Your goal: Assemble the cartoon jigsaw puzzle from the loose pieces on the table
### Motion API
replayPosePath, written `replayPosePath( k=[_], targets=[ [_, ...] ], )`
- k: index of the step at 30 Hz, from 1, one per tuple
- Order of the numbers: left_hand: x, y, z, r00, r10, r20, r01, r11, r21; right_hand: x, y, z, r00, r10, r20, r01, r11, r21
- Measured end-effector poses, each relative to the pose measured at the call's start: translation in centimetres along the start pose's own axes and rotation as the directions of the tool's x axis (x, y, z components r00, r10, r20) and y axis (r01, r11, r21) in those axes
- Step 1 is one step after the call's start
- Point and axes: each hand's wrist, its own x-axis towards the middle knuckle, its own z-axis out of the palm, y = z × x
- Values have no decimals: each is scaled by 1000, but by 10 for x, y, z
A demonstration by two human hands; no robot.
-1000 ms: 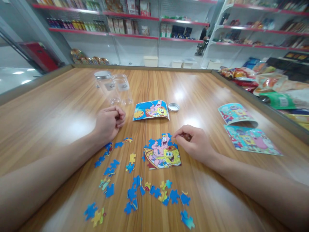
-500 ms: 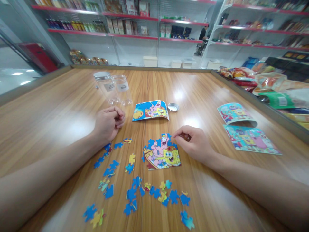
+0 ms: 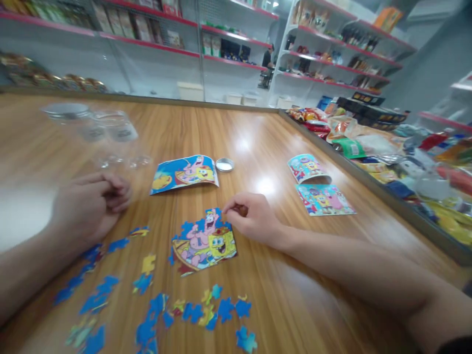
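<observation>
My right hand (image 3: 254,216) is closed in a pinch, its fingertips at the upper right edge of a partly joined jigsaw puzzle (image 3: 206,243). The joined part shows a yellow and a pink cartoon figure; whatever the fingertips hold is hidden. My left hand (image 3: 92,201) rests on the table, fingers curled in, with nothing visible in it. Loose jigsaw pieces (image 3: 147,324), mostly blue with some yellow, lie around the front and left of the joined part. Behind it lies a slightly bent picture sheet (image 3: 186,172) with the same cartoon scene.
A round metal lid (image 3: 224,164) lies beside the picture sheet. Two clear jars (image 3: 120,132), blurred, stand at the back left, one lidded. To the right are a curled picture (image 3: 308,167) and a flat cartoon picture (image 3: 324,200). Packaged goods (image 3: 354,147) lie beyond the raised table edge.
The view has turned to the right, so everything sits further left and appears tilted. Both hands keep nearly the same pose, the right still at the puzzle's upper right edge.
</observation>
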Motion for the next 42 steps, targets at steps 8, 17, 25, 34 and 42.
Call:
replayPosePath(
  k=[8, 17, 25, 34, 42],
  targets=[
    [-18, 2, 23, 995, 90, 48, -101, 939, 330, -11, -6, -11, 892, -432, 132, 450, 875, -177],
    [-19, -5, 23, 962, 88, 258, -188, 900, 393, -38, -47, -6, 448, -677, 584, 833, 554, 3],
    [-18, -5, 18, 948, 93, 304, -226, 869, 440, -27, -33, -10, 529, -693, 491, 783, 621, 32],
    [-18, -9, 12, 944, 94, 315, -252, 822, 511, -27, -24, -9, 828, -554, 91, 557, 830, -10],
    [-25, -2, 15, 868, 174, 464, -472, 578, 666, -8, -5, -5, 983, -174, -60, 172, 984, -45]
  ],
)
